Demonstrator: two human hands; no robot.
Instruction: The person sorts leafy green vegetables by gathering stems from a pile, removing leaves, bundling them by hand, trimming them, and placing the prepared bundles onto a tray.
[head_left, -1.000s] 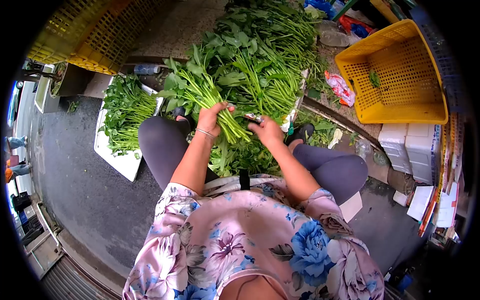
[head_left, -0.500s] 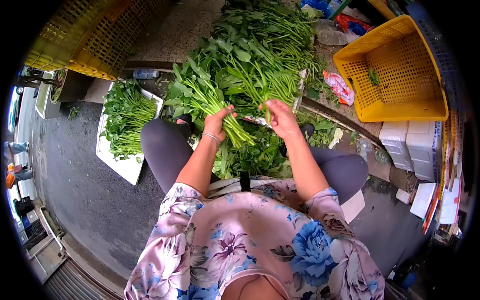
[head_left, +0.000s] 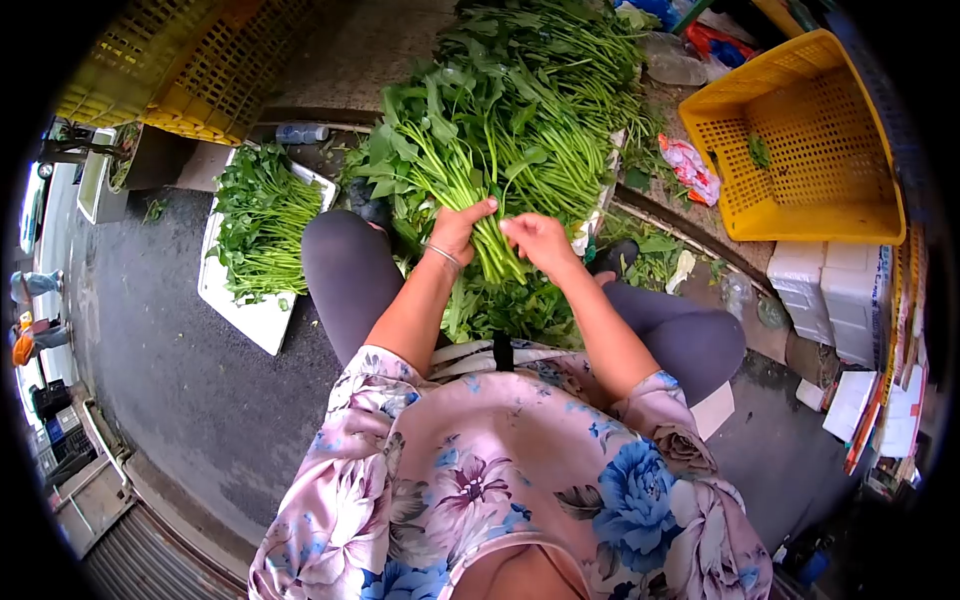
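My left hand (head_left: 457,232) is wrapped round a bunch of green leafy stems (head_left: 450,180), its leaves pointing up and away and its cut ends toward my lap. Close at the bunch's right side is my right hand (head_left: 540,240), with fingers drawn together near the stems; whatever they pinch is too small to make out. Beyond both hands lies a large pile of the same greens (head_left: 540,100). Loose leaves (head_left: 510,308) lie between my legs. On the left, more greens (head_left: 260,225) rest on a white foam board (head_left: 250,322).
Yellow crates (head_left: 225,75) stand at the upper left, and a yellow basket (head_left: 800,150) with a leaf inside at the upper right. Below it are white foam boxes (head_left: 855,300). A red-and-white bag (head_left: 688,168) lies beside the basket. A person's legs (head_left: 40,285) show at the far left.
My right hand has moved down beside the bunch, and the stem it held is no longer seen in it. The bunch in my left hand stands more upright. The view has shifted slightly.
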